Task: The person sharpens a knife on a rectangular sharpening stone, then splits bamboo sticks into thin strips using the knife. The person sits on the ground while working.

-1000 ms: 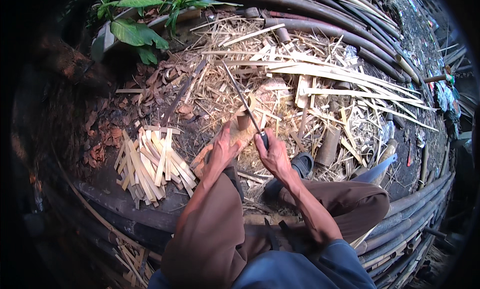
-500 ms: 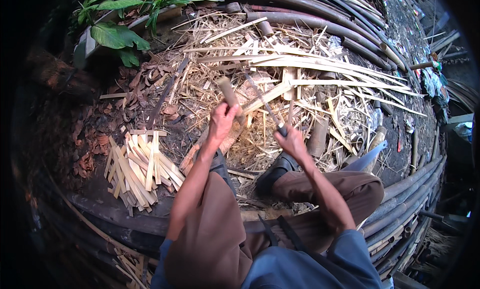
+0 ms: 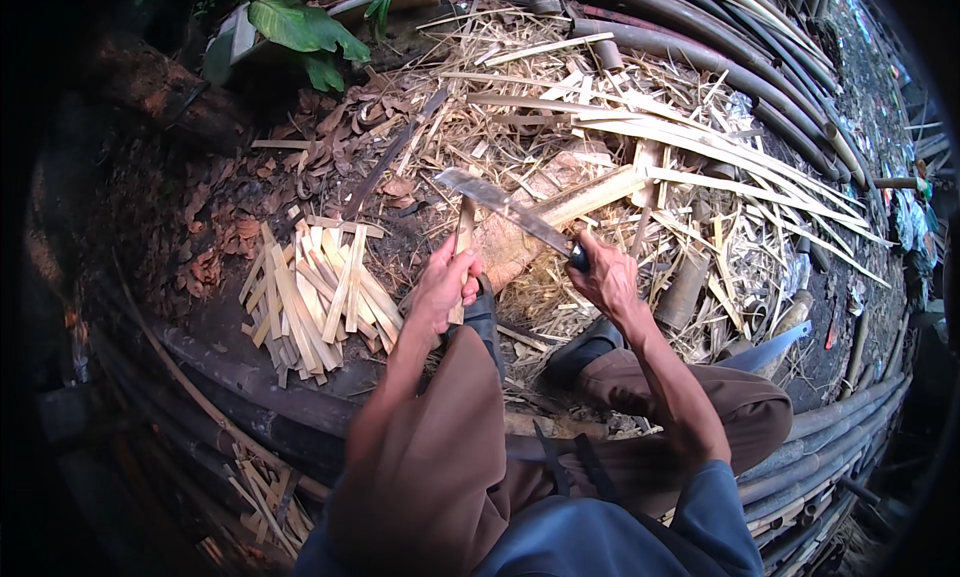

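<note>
My left hand [image 3: 438,289] is closed round a short split piece of bamboo [image 3: 464,231], which points away from me. In my right hand [image 3: 610,279] is the dark handle of a long-bladed knife [image 3: 512,211]. Its blade slants up to the left and crosses the far end of the bamboo piece; I cannot tell whether it has cut in. Just beyond the hands lies a wooden block [image 3: 505,249], with a longer bamboo length [image 3: 590,197] resting across it. Left of my left hand is a heap of short bamboo strips [image 3: 325,292].
Long pale bamboo strips [image 3: 700,142] lie over shavings at the far right. Dark bamboo poles [image 3: 680,52] curve along the back, and more poles [image 3: 820,427] lie at the right. A saw blade [image 3: 765,350] shows beside my right knee. Leafy plants [image 3: 305,27] stand at the far left.
The knife has swung leftward, from beside the bamboo length to across the piece in my left hand. That piece has come nearer to me and turned its narrow edge up. My view has shifted left.
</note>
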Demonstrator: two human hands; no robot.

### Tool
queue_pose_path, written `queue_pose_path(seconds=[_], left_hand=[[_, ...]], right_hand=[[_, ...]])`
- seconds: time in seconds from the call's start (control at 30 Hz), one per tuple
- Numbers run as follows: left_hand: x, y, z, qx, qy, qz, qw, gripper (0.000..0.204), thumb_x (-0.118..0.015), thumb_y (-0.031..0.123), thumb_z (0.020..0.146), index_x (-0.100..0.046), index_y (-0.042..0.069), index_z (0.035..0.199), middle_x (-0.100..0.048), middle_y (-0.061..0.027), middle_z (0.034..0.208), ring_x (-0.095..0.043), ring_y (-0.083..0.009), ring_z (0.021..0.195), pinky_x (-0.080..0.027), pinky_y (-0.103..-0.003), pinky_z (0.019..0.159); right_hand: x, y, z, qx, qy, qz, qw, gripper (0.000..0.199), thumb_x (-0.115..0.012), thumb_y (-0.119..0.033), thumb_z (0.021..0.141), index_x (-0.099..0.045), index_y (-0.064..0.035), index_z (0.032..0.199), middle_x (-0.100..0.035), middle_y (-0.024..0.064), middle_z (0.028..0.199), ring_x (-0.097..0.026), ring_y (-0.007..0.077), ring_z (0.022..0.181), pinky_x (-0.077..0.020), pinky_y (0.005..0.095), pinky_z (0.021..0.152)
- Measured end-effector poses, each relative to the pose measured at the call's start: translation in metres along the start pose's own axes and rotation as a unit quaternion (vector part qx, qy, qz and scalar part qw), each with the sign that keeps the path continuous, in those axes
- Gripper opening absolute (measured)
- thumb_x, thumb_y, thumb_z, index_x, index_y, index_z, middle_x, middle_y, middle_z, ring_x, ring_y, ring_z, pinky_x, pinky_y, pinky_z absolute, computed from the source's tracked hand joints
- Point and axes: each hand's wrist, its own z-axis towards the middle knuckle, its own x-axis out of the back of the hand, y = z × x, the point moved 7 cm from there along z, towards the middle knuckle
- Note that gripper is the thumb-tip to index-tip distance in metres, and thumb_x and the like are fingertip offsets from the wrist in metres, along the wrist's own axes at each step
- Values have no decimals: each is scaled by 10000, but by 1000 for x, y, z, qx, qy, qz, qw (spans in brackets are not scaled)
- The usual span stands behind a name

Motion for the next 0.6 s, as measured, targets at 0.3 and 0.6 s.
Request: queue_pose_path(seconds=[0.3,0.6], left_hand=[[3,-13,-11,-94,61,272,956,605,-555,133,990,-350,125,1559,-474,11,766,-446,-83,618,-382,-265,533],[19,18,-77,10,-35,152,988,400,-477,136,1043,-426,67,1434,-502,-15,738,-467,-77,521,-412,-252,450]], right_hand=[[-19,-61,19,138,-56,-1,989,281,-751,-337,807,-595,-103,812,-649,107,633,-641,311,540,-478,458,508],[43,109,52,-133,97,42,985,208,-712,-253,863,-663,-94,988,-601,61,582,-553,151,479,-474,388,449]])
